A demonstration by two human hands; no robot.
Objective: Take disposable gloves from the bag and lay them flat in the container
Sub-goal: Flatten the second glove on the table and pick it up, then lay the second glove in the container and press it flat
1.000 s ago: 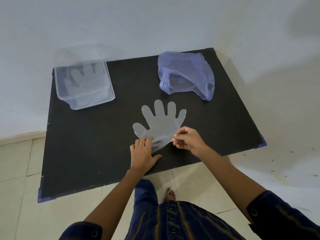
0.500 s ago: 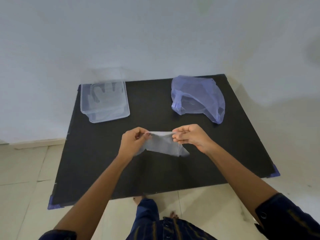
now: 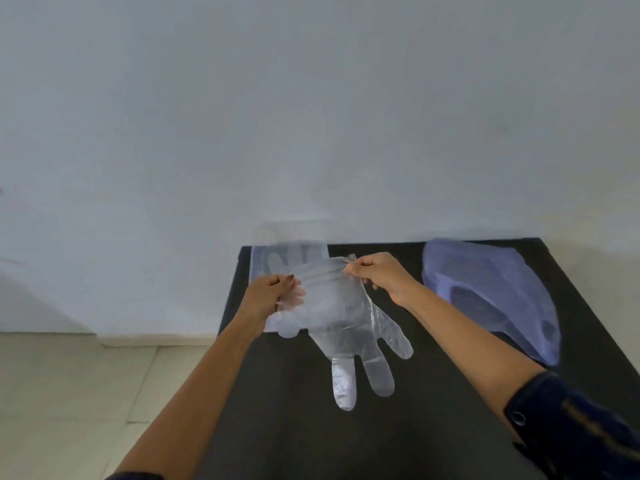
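A clear disposable glove [image 3: 341, 323] hangs in the air by its cuff, fingers pointing down toward me. My left hand [image 3: 268, 296] pinches the cuff's left corner and my right hand [image 3: 379, 277] pinches its right corner. Behind the glove, at the table's far left corner, stands the clear plastic container [image 3: 263, 258], partly hidden by the glove and my left hand; a glove shape shows inside it. The pale blue plastic bag [image 3: 491, 292] lies crumpled at the far right of the black table [image 3: 433, 410].
A white wall rises straight behind the table. Tiled floor lies to the left, below the table's left edge. My dark sleeve [image 3: 571, 427] shows at lower right.
The glove was lifted off the table by its cuff and carried up and left, in front of the container. The camera has tilted up and to the left.
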